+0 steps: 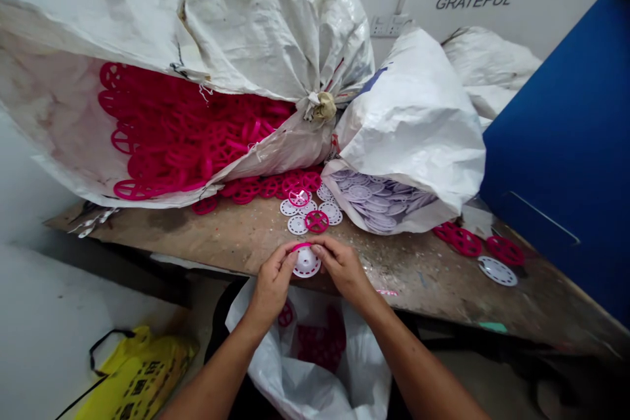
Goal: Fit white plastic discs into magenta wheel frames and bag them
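Observation:
My left hand [273, 279] and my right hand [340, 265] meet at the near edge of the wooden table [207, 236]. Together they pinch a white plastic disc with a pink wheel [306, 260] pressed against it. Both hands have their fingers closed on this pair. Just beyond it lie a few loose white discs [297, 224] and a pink wheel [317, 221]. Below my hands hangs an open white bag [315, 374] with pink pieces inside.
A large torn sack [162, 138] spills pink wheels at the left. A smaller sack [394, 197] of white discs lies at the right. More pink wheels [465, 241] and a white disc [497, 270] sit far right. A blue panel [571, 144] stands right. A yellow bag [138, 374] lies on the floor.

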Motion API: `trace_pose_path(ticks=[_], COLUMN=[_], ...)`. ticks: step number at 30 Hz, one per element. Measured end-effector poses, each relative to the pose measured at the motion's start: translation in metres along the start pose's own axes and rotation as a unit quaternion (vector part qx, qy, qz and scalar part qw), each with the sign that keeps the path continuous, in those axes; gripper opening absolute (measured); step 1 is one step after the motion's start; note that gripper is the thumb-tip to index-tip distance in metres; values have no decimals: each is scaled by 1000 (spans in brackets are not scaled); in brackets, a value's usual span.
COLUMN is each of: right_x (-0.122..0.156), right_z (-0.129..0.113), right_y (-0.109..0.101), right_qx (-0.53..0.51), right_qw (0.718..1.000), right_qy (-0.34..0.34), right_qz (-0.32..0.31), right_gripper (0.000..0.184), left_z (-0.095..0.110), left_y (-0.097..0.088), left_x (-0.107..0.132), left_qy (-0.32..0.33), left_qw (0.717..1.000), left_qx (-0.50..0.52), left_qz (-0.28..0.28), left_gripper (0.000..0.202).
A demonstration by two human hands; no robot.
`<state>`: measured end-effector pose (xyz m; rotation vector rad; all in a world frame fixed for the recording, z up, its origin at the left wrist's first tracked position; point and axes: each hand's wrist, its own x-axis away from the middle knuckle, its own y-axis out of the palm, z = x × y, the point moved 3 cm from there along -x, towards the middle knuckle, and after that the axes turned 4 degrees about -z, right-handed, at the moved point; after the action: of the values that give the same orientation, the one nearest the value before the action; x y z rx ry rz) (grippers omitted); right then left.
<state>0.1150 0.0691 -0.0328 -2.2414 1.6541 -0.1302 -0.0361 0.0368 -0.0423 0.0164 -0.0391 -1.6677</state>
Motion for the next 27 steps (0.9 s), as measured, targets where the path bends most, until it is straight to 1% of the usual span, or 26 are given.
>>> trace_pose_path(ticks=[2, 4, 5, 7, 10, 11, 12, 14, 15, 16, 17, 18, 19, 21, 23, 24, 27], right_x=[3, 7, 11, 20, 34, 36, 37, 31, 24, 15, 4, -7, -19, -39, -53, -58, -67], right_z=[1, 1, 1, 2, 6, 6, 6, 5, 5, 4, 4, 5, 6, 12, 20, 24, 29], right_y=[-3, -3, -2, 1, 3, 2, 1, -6, -11, -18, -24, -30, -33, -35, -33, -31, -24], right_qx=[-62, -130, -153, -167, -132, -115, -96, -38, 3, 51, 103, 156, 206, 287, 335, 351, 400], right_qw=[998, 990, 986, 980, 984, 985, 984, 985, 987, 990, 991, 987, 979, 957, 940, 934, 916], right_qy=[21, 35, 40, 48, 49, 46, 43, 32, 22, 12, 3, -4, -11, -21, -26, -28, -33], right_qz=[0, -34, -57, -93, -109, -123, -141, -165, -157, -130, -88, -42, -4, 41, 57, 56, 25], right_gripper=[26, 26, 27, 28, 23, 23, 24, 26, 26, 24, 21, 19, 19, 23, 27, 29, 33], left_z=[-1, -2, -2, -5, -14, -17, -19, -19, -16, -12, -7, -1, 5, 17, 22, 22, 14], left_y=[3, 7, 8, 9, 8, 7, 6, 5, 4, 2, 0, -2, -6, -12, -18, -21, -29], left_x=[3, 7, 10, 16, 28, 32, 35, 42, 43, 43, 40, 34, 25, 1, -26, -39, -76], left_qy=[-37, -70, -80, -88, -101, -108, -115, -131, -137, -136, -126, -103, -69, 21, 94, 113, 135], left_qw=[998, 993, 992, 992, 992, 990, 988, 978, 970, 962, 956, 952, 949, 937, 914, 905, 896], left_qx=[45, 69, 65, 40, 14, 8, 1, -26, -53, -89, -133, -182, -235, -332, -394, -409, -420], left_qz=[-28, -59, -70, -76, -80, -87, -103, -161, -195, -219, -231, -223, -197, -111, -30, -2, 51], left_gripper=[46, 54, 54, 50, 46, 45, 44, 42, 44, 46, 46, 44, 39, 26, 19, 17, 18])
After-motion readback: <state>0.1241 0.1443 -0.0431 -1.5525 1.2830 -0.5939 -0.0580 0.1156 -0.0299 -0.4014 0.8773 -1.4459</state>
